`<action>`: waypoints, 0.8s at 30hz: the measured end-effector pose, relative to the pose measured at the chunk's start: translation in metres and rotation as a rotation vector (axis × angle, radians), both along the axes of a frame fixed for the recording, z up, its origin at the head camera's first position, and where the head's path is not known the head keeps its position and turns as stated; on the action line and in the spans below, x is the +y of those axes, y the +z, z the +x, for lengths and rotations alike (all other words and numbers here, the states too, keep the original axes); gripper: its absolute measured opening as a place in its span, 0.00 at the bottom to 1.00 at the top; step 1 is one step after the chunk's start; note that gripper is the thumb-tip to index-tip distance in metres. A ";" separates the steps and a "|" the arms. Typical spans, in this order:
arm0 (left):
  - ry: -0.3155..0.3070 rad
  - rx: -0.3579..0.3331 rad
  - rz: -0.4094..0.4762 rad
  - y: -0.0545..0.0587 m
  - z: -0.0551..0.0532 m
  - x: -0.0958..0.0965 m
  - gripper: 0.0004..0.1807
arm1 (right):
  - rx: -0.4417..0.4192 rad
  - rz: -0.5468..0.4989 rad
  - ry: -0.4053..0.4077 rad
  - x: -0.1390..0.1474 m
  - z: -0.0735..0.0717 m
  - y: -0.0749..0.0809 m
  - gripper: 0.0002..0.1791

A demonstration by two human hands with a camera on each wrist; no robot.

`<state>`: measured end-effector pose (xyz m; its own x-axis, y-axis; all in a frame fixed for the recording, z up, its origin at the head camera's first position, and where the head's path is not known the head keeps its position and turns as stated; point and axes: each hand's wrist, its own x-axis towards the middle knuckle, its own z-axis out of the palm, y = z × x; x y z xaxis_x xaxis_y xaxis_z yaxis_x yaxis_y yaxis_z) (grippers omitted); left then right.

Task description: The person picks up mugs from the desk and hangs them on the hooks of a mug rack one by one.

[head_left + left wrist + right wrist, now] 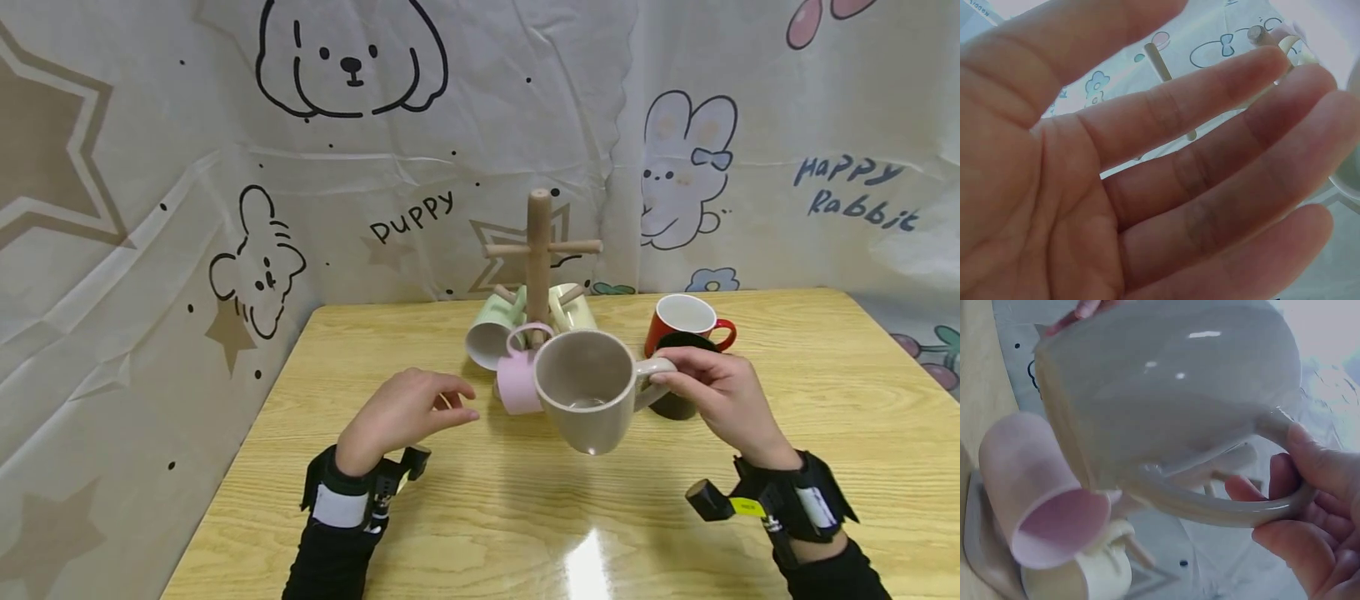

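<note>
My right hand [720, 400] pinches the handle of a grey-beige mug [592, 425], which hangs in the air, its mouth tilted toward the head camera. In the right wrist view the thumb and fingers go round the mug's handle [1210, 509]. My left hand [412, 412] hovers to the left with relaxed fingers and touches nothing. Behind the mug stands a wooden mug tree [538, 250]. On its lower pegs hang a pink mug [517, 387], a green mug [491, 329] and a cream mug [576, 310]. The two upper pegs are bare.
A red mug [684, 317] with a white inside stands at the back right of the wooden table [360, 350]. In front of it is a black mug [675, 408], partly hidden by my right hand. A printed cloth [375, 192] covers the walls behind and to the left.
</note>
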<state>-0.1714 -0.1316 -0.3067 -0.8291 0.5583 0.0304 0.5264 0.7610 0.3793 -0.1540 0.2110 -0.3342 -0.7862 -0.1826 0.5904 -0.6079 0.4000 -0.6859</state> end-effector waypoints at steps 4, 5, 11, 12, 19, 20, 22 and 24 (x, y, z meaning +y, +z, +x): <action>-0.008 0.005 0.006 0.000 0.000 -0.001 0.15 | 0.000 0.003 0.016 -0.022 -0.005 0.001 0.09; -0.009 0.006 0.008 0.000 0.000 -0.002 0.14 | -0.005 -0.003 0.020 -0.027 -0.007 0.001 0.09; -0.019 0.028 0.025 -0.001 -0.002 -0.003 0.14 | -0.020 -0.051 0.038 -0.047 -0.013 -0.002 0.08; -0.019 0.031 0.028 -0.001 -0.002 -0.003 0.14 | -0.012 -0.065 0.040 -0.048 -0.013 -0.003 0.08; 0.006 0.029 0.052 -0.001 -0.004 -0.006 0.13 | 0.067 -0.120 0.061 -0.059 -0.015 -0.010 0.10; 0.008 0.025 0.056 -0.001 -0.004 -0.006 0.13 | 0.051 -0.133 0.071 -0.059 -0.015 -0.011 0.10; 0.018 0.008 0.063 -0.001 -0.005 -0.007 0.13 | -0.018 -0.155 0.093 -0.060 -0.015 -0.012 0.09; 0.038 -0.013 0.070 -0.001 -0.006 -0.007 0.13 | -0.149 -0.171 0.114 -0.060 -0.015 -0.013 0.08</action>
